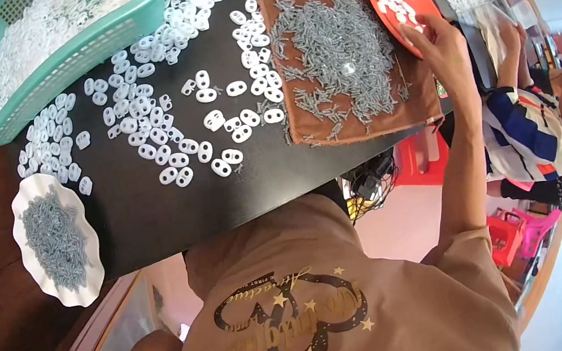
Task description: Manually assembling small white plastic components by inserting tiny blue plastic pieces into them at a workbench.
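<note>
Viewed from above, a black worktable (pixel 152 213) under assembly work, read left to right.

Far left: one white scalloped paper plate (pixel 56 241) heaped with small grey metal pieces, too many to count. Above it, one teal mesh basket (pixel 52 73) full of white plastic two-hole parts. Spilled beside it, dozens of loose white parts (pixel 161 133), beyond exact count. Centre right: one brown cloth mat (pixel 361 116) under a pile of grey pins (pixel 342 52). Right: one orange plate (pixel 400 0) holding a few white parts, gripped at its lower edge by right hand (pixel 442 42), fingers closed on the rim. Left hand not visible; state impossible to tell.

Probably mid-collection of finished parts; next move needing a steady, level plate. Far right, another seated person.
</note>
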`<state>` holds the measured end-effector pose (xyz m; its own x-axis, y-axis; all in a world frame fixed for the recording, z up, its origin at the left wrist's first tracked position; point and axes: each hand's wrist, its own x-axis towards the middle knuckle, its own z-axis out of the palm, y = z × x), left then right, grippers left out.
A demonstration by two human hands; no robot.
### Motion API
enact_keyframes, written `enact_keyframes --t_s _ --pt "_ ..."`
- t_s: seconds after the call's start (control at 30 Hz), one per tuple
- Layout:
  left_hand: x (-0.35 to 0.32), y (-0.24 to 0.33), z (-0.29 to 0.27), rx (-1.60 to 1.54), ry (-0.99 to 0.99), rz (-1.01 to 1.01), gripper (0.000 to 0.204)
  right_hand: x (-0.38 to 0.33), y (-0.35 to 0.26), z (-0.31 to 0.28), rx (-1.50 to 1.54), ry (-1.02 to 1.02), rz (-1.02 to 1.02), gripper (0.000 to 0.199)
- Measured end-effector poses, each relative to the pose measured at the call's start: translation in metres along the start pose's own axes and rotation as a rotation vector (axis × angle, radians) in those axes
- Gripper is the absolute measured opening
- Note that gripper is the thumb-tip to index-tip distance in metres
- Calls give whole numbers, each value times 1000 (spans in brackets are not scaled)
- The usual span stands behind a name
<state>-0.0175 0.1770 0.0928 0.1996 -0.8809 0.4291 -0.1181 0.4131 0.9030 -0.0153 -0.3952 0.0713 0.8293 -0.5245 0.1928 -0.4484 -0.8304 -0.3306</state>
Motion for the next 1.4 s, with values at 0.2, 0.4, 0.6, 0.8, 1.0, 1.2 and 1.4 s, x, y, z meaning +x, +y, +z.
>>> enact_keyframes --t_s 0.2,0.4,0.6,0.8,1.0,1.2,1.4 --pt "88 -30 -4 -38 -67 -2 23 -28 -48 8 401 -158 -171 24" --pt "95 -33 -18 -91 -150 17 24 -30 -114 57 210 -217 -744 14" --pt "98 -34 -20 -132 -201 59 25 -28 -152 82 -17 -262 -755 18" --pt "87 -36 -27 -190 -237 94 26 -17 -171 90 10 -307 -842 16" --pt "84 -35 -24 -247 -309 143 27 21 -185 110 -30 -109 -853 31" --pt "111 -43 -26 -59 -373 134 29 9 -189 101 -82 -213 -960 41" --pt "132 -81 -6 301 -52 -294 30 3 -170 86 74 -312 -910 33"
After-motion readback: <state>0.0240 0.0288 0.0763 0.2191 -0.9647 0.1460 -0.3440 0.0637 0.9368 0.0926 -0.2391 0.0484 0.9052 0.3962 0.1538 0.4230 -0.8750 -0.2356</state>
